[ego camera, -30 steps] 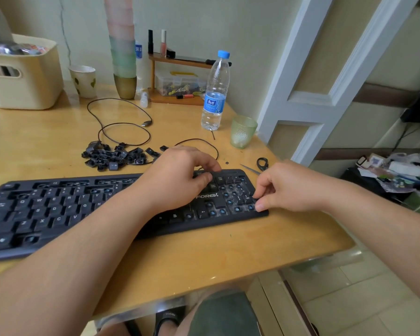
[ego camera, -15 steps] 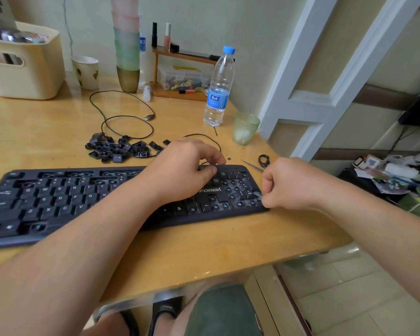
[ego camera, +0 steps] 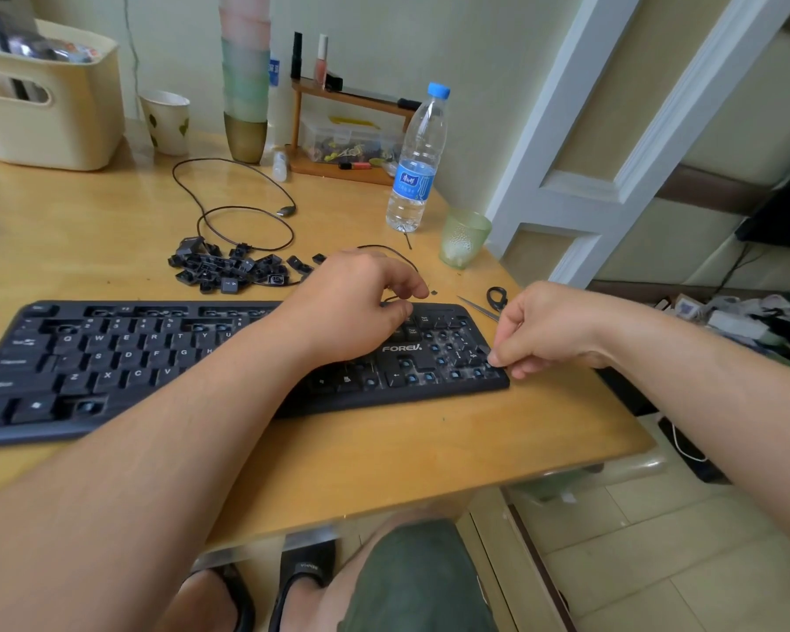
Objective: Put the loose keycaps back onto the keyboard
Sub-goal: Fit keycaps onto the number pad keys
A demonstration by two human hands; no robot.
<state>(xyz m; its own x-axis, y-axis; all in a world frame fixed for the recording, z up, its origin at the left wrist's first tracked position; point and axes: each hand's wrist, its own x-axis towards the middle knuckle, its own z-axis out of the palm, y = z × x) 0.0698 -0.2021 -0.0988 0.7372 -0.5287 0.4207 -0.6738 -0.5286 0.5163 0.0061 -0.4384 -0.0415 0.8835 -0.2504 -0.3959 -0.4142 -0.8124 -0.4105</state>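
Observation:
A black keyboard [ego camera: 156, 358] lies across the wooden table [ego camera: 384, 449]. Several of its number-pad sockets at the right end are bare and show blue stems. A pile of loose black keycaps [ego camera: 229, 269] sits just behind the keyboard. My left hand [ego camera: 352, 307] rests on the keyboard's upper middle, with its fingers curled over the back edge and its thumb on the keys. My right hand [ego camera: 548, 330] is at the number pad's right edge. Its thumb and fingertips pinch a small black keycap [ego camera: 484, 351] against the sockets there.
Small scissors [ego camera: 493, 298] lie behind the keyboard's right end. A green glass [ego camera: 464, 237] and a water bottle [ego camera: 418, 161] stand near the table's right edge. A black cable [ego camera: 242, 212] loops behind the keycaps. A cream basket [ego camera: 46, 107], a paper cup [ego camera: 167, 120] and a small shelf [ego camera: 347, 130] line the back.
My right hand has shifted from the number pad's lower middle to its right edge and curled tighter. My left hand has stayed in place on the keyboard.

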